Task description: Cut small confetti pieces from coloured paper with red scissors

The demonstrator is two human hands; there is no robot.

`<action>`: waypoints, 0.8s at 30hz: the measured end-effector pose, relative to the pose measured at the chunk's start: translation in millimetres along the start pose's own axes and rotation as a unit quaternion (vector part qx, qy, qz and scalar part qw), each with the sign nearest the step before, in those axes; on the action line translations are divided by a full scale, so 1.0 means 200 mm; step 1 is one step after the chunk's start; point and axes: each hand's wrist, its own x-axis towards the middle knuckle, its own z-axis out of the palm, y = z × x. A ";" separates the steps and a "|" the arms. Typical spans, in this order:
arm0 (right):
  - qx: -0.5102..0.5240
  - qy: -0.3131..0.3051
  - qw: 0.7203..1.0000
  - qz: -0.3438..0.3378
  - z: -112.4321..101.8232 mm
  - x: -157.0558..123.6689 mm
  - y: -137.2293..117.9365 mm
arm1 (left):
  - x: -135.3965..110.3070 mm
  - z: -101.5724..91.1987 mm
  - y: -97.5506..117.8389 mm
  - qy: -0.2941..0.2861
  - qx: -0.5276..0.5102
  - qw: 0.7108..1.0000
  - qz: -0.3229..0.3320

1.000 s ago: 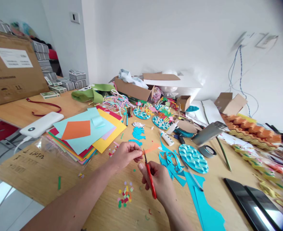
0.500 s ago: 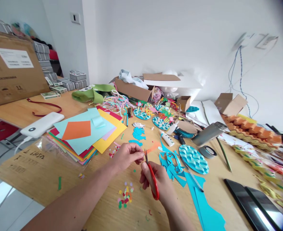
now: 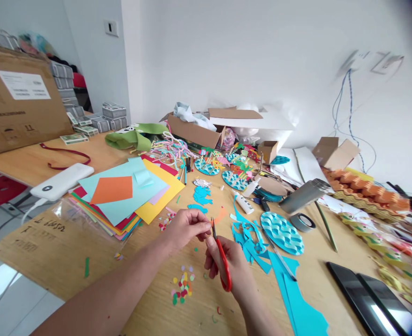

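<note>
My right hand [image 3: 229, 266] is closed around red-handled scissors [image 3: 224, 268], their blades pointing up and away beside my left fingertips. Thumb and fingers of my left hand [image 3: 190, 228] are pinched together at the blades, on a small piece of orange paper [image 3: 220, 214] that shows just beyond them. The fingers hide part of that paper. Blue paper fish shapes [image 3: 202, 195] lie behind my left hand. Right of the scissors are curled blue paper scraps [image 3: 250, 238] and a blue wavy-patterned oval [image 3: 282, 232]. Small coloured paper dots [image 3: 183, 285] are scattered below my hands.
Stacked coloured paper [image 3: 122, 191] lies left, near a white power bank [image 3: 61, 181]. Glue bottles [image 3: 244, 203], a metal flask [image 3: 306, 193] and a tape roll [image 3: 302, 222] stand or lie at right. Two dark phones or tablets [image 3: 363, 294] lie near right. Cardboard boxes [image 3: 195, 130] line the wall.
Less of the orange paper shows beyond my left fingertips, and it looks narrower. Both hands and the scissors stay almost in the same place.
</note>
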 end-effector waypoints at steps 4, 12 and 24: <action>-0.004 -0.002 1.000 0.006 -0.01 0.00 0.00 | 0.00 0.00 0.00 -0.004 0.001 1.000 0.000; -0.032 0.013 0.999 0.014 0.00 0.00 0.00 | 0.00 0.01 0.03 0.017 -0.021 1.000 -0.016; -0.029 0.011 0.999 0.004 0.00 0.00 0.00 | 0.00 0.01 0.01 0.014 0.033 0.999 -0.007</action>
